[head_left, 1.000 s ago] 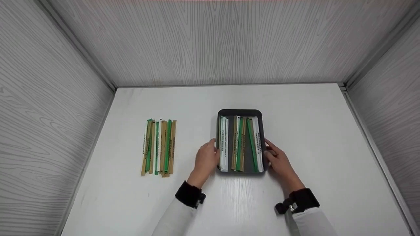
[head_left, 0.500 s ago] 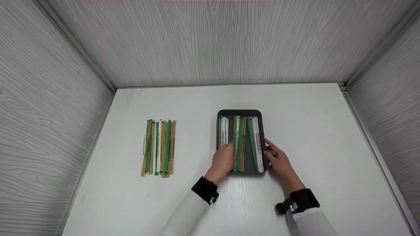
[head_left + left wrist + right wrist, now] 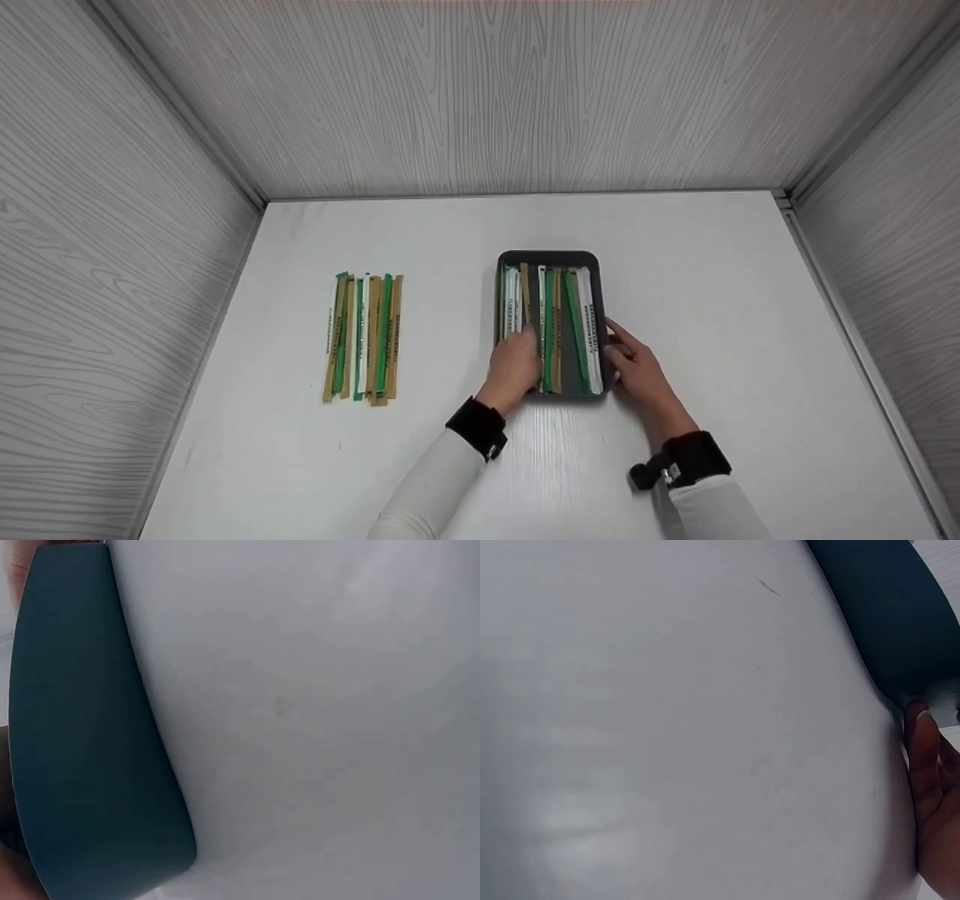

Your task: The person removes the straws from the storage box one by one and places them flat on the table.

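In the head view a dark rectangular tray (image 3: 547, 258) holds slim, long paper packets in white, green and brown. My left hand (image 3: 516, 366) reaches over its near left part and pinches a slim brown packet (image 3: 525, 281), which leans among the white ones; the fingertips are mostly hidden. My right hand (image 3: 637, 373) rests against the tray's right side, its fingers fairly straight. The right wrist view has the thumb (image 3: 924, 757) at the corner of the tray wall (image 3: 892, 615). In the left wrist view the tray's outer wall (image 3: 90, 727) fills the left side.
Left of the tray, a row of similar brown, green and white packets (image 3: 364, 337) lies on the white table (image 3: 675, 247). Grey wood-grain panels (image 3: 480, 97) stand at the back and both sides.
My left hand has gone from the tray's left outer side to inside it. The brown packet has shifted left toward the white ones and tilted. My right hand has stayed in place.
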`<state>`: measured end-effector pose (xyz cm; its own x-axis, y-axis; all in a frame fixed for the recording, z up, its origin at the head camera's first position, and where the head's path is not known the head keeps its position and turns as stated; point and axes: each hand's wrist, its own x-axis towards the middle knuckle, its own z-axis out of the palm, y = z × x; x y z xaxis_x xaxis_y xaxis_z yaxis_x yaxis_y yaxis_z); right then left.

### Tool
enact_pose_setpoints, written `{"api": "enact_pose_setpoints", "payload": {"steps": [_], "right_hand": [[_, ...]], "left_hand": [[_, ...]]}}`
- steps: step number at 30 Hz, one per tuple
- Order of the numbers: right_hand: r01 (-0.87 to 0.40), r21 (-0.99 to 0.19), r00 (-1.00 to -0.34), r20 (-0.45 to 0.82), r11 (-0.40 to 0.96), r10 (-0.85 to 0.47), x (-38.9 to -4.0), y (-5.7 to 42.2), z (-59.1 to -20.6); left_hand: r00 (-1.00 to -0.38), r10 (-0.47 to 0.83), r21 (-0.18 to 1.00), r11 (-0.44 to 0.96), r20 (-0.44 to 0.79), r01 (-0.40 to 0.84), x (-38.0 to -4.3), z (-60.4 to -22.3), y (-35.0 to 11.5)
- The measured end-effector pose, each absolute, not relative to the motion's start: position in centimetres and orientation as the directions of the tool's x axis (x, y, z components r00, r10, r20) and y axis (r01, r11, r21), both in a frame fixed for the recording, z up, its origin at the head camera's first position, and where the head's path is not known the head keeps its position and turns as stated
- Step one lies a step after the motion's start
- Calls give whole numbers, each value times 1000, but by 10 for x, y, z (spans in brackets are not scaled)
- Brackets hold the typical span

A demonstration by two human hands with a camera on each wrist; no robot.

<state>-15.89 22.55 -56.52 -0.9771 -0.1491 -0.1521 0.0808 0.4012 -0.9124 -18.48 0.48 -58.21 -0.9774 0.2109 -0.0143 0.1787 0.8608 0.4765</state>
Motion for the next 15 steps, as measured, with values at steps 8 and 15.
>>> {"api": "enact_pose_setpoints", "payload": {"steps": [8, 15], "right_hand": [[93, -922, -977, -157, 376, -144, -168, 234, -592], [103, -912, -981, -160, 398, -113, -173, 237, -611]], "left_hand": [[-974, 218, 520, 840, -67, 153, -184, -578, 3], [-972, 233, 584, 794, -36, 169, -181, -569, -1]]}}
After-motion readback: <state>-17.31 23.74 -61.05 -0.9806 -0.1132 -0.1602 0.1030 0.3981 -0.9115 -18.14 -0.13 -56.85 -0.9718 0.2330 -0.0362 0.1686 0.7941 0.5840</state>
